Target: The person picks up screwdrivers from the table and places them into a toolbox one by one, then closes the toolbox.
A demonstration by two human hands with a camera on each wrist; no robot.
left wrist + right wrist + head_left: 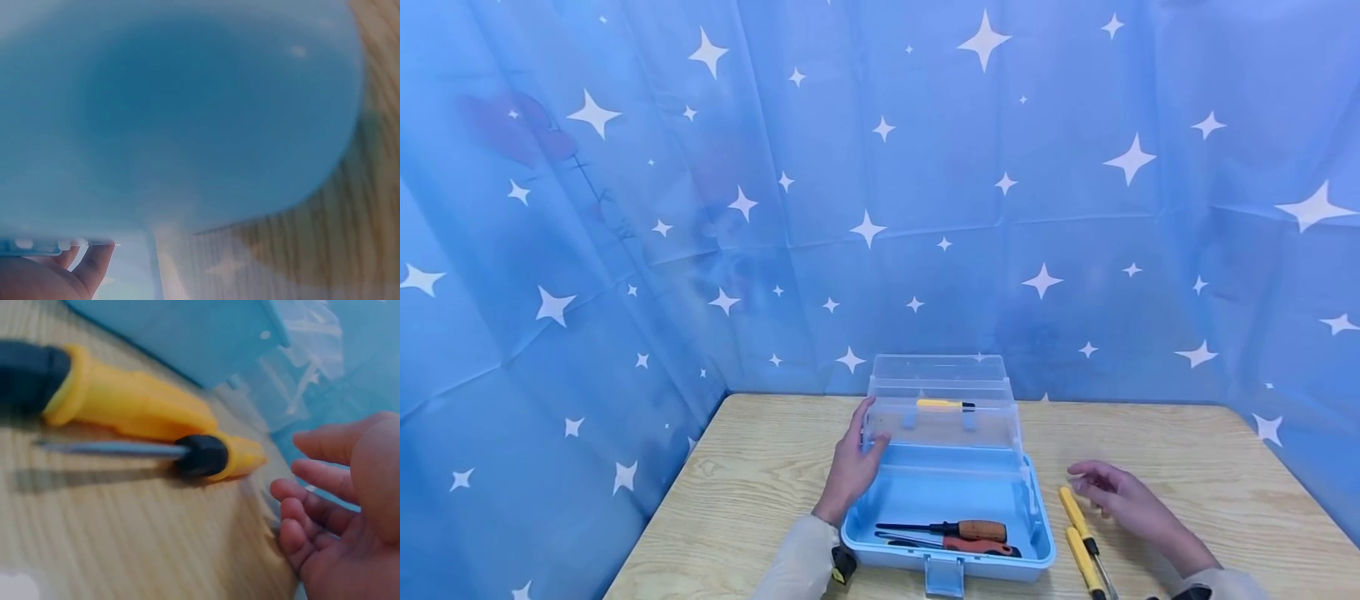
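A light blue toolbox [947, 492] stands with its clear lid [942, 385] raised. My left hand [853, 467] holds the lid's left edge, thumb in front and fingers around the side. Inside the box lie a screwdriver with a wooden handle [982, 531] and one with a red handle [977, 547]. My right hand [1123, 504] hovers with loosely bent fingers and nothing in them, just right of two yellow-handled screwdrivers. One screwdriver [206, 456] shows its metal shaft; the other screwdriver [131, 400] lies alongside, its shaft out of frame.
A small yellow and black tool [942, 404] shows at the raised lid. The toolbox's front latch [943, 575] hangs down. Behind the wooden table [1210, 467] hangs a blue curtain [925, 167] with white stars.
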